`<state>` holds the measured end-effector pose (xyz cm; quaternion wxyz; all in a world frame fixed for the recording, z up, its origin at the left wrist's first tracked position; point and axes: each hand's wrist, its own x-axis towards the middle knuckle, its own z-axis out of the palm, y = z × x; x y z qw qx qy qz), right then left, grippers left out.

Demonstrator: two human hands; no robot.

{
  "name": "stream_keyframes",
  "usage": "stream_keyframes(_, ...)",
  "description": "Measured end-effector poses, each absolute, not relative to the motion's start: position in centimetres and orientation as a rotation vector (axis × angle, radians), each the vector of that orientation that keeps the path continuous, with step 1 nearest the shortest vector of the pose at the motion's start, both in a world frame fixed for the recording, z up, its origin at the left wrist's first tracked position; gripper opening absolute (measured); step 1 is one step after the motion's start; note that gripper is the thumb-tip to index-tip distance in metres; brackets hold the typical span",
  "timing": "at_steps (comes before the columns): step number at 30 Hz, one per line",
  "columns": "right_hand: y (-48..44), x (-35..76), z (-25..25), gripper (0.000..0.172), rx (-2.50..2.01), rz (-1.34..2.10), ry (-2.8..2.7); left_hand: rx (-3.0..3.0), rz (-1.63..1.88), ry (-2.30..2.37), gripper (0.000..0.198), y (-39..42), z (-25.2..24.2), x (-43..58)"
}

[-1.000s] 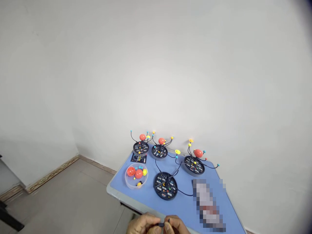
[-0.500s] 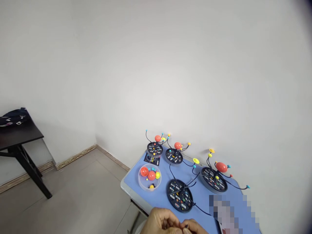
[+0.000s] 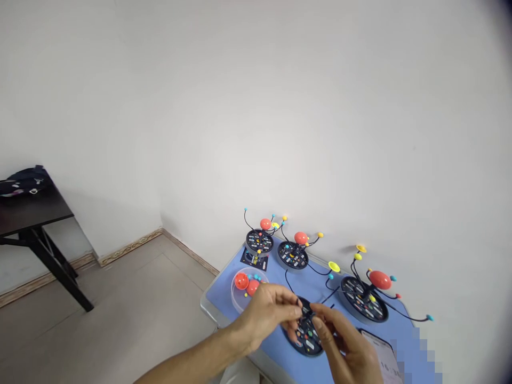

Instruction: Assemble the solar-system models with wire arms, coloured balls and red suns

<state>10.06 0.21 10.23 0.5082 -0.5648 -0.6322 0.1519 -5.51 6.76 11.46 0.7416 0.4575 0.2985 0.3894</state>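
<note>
Closest to you, your left hand (image 3: 266, 314) and your right hand (image 3: 344, 341) hang over a round black plastic disc base (image 3: 306, 338) printed with small coloured marks, and together they cover much of it. The fingertips of both hands curl in toward each other, partly closed, just above the disc, where thin black wires (image 3: 308, 314) rise. You cannot tell whether they have hold of anything, as any small piece there is hidden by your fingers.

Your left hand also stands in the way of a clear round plastic tray (image 3: 242, 294), hiding part of it; two glossy red balls (image 3: 241, 281) show inside. Just right of your right hand lies a flat pale rectangular device (image 3: 376, 346), its far end pixelated. All of this sits on a blue table top with a grey rim (image 3: 212, 309).

Farther up the table stand three black disc models with wire arms, carrying red and small coloured balls: one at the far left (image 3: 259, 241), one in the middle (image 3: 292, 255), one at the right (image 3: 364, 301). A yellow ringed ball (image 3: 334, 266) sits between the middle and right ones. A small dark printed card (image 3: 254, 260) lies below the far-left model. At the upper left of the scene stands a dark side table (image 3: 28, 221) with a black bag (image 3: 26, 182) on it.
</note>
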Motion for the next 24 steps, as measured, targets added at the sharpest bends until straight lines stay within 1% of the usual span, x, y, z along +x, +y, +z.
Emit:
stream_keyframes(2,0.9,10.5,11.7,0.024,-1.413,0.318,-1.626,0.991,0.906,0.668,0.038,8.1,12.5,-5.0)
stream_keyframes(4,1.7,10.8,12.7,0.025,-1.463,0.296,-1.669,0.989,0.93,0.672,0.04,9.2,13.0,-4.2)
stream_keyframes(8,3.5,12.0,13.3,0.025,-1.556,0.24,-1.644,1.023,0.914,0.658,0.044,10.7,12.7,-2.4)
stream_keyframes(12,4.6,13.8,12.4,0.023,-1.644,0.199,-1.754,1.046,0.849,0.692,0.046,11.9,11.0,-1.0)
stream_keyframes(18,4.7,14.6,9.9,0.025,-1.824,0.175,-1.895,1.077,0.734,0.755,0.04,12.9,7.8,0.3)
stream_keyframes(24,4.7,14.1,9.2,0.028,-1.939,0.211,-1.919,1.11,0.677,0.775,0.037,13.3,6.4,0.4)
